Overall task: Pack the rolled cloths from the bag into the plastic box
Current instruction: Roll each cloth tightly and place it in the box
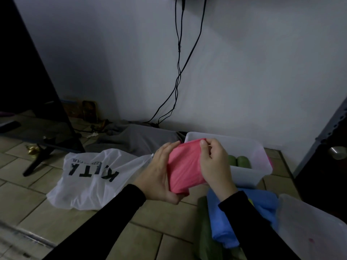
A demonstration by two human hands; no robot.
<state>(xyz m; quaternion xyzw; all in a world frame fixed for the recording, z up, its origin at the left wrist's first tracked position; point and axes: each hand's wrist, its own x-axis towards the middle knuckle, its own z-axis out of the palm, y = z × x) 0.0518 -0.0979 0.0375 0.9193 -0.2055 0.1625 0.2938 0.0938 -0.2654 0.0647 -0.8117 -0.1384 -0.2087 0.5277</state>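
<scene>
On the tiled floor (56, 218), near the white wall (244, 72), the person works with both hands in front of the body. The biggest things first: the white plastic bag (90, 177) lies flat and collapsed at the left, w/ black letters on it, and looks almost empty. The plastic box (249, 145) stands just behind the hands, translucent, open at top; two green rolls (238, 161) lie already inside, at the bottom. A second translucent plastic piece (309, 228), maybe a lid or another box, is at the lower right.

The pink rolled cloth (185, 166) is held in the air, between the bag and the box, in front of the box's near-left corner. The left hand (159, 177) grips it from the side and under the lower end, fingers curled round. The right hand (214, 164) pinches the upper edge w/ thumb and fingers, so both hands are clamped on the same cloth.

The cloth is probably light and soft, not fragile, but a roll can open if taken by one loose edge. Better to hold it around the middle, w/ the whole hand, so the layers stay together.

Near the right forearm a blue cloth (244, 218) and a green cloth (204, 228) lie on the floor, approx. beside the box; they seem to wait for packing. The way to the box looks free. Farther off are a grey fabric heap (135, 139), black cables (178, 76) down the wall, and a dark stand leg (37, 162); none of these blocks the move.
</scene>
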